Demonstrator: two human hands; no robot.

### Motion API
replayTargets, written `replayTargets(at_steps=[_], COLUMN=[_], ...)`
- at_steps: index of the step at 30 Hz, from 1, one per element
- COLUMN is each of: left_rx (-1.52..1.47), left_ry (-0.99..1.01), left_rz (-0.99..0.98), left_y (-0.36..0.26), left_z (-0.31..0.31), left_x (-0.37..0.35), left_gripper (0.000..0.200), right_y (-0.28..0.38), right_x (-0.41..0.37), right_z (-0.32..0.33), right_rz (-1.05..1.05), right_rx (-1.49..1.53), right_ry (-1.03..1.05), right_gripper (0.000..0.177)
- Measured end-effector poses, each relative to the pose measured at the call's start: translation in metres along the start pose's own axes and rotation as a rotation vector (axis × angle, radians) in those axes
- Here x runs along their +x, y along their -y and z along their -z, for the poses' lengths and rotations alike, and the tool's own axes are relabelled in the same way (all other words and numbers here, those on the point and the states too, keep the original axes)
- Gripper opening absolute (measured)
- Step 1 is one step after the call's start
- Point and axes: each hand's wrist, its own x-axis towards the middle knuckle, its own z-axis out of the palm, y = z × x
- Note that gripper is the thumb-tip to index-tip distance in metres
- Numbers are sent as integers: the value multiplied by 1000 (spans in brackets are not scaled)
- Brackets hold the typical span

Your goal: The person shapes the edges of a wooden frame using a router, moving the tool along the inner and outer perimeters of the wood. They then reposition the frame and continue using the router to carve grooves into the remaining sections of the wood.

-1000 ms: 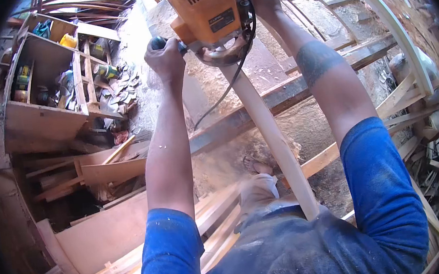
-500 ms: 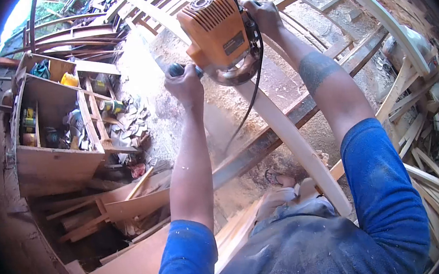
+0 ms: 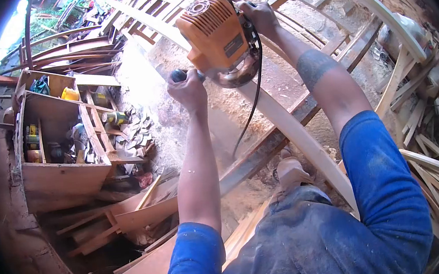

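Orange router (image 3: 217, 31), boxy and slotted with cooling vents across its top and a dark label on one side, sat on a round metal base pressed down onto a curved wooden strip (image 3: 304, 139), up at arm's length in front of the person. The fingers of the left hand (image 3: 189, 89) were curled tight round a black knob (image 3: 177, 76) sticking out of the tool's near side, knuckles up, thumb tucked under. The right hand (image 3: 258, 17) was clamped on the far side of the housing, fingers wrapped close together; the grip it held was hidden behind the body of the machine. A black power cord (image 3: 252, 102) dropped from the router's right flank and hung in a loose curve down between the two forearms.

The pale strip ran from under the base down towards the person's lap, bowing gently to the right, and crossed over a heavy dark beam (image 3: 263, 148) that lay slantwise beneath it. A sandalled foot (image 3: 289, 170) was planted just beside the crossing. Both arms came out of dusty blue sleeves (image 3: 388, 184). Sawdust (image 3: 146, 91) lay thick and pale over the ground to the left. Further left stood an open wooden cabinet (image 3: 59, 179) with tins (image 3: 114, 117) and a yellow container (image 3: 70, 93) on its shelves, and loose offcuts (image 3: 433, 158) were heaped at the right.
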Motion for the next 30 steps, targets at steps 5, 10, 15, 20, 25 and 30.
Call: replayTargets(at_steps=[5,10,15,20,25,30], left_rx=[-52,-50,-54,-61,-64,-88], left_ry=[11,-1,3,-7,-24,11], left_rz=[20,-42,-24,-32,-105,-3], left_y=[10,10,17,29,42,34], left_z=[-2,-5,-7,-10,-14,-15], left_x=[7,17,29,49,74,95], left_gripper=[11,11,10,12,14,15], right_y=[-15,-11,-13,-17,-24,-35], right_x=[7,15,23,36,56,77], right_z=[-11,-17,-28,-41,-62,-88], right_rz=[-115,-195,-180,-139,-170,-59], right_rx=[-11,78,158,209,145,81], right_ry=[-6,-43,-59,-83,-51,-101], right_gripper=[45,49,44,42,44,37])
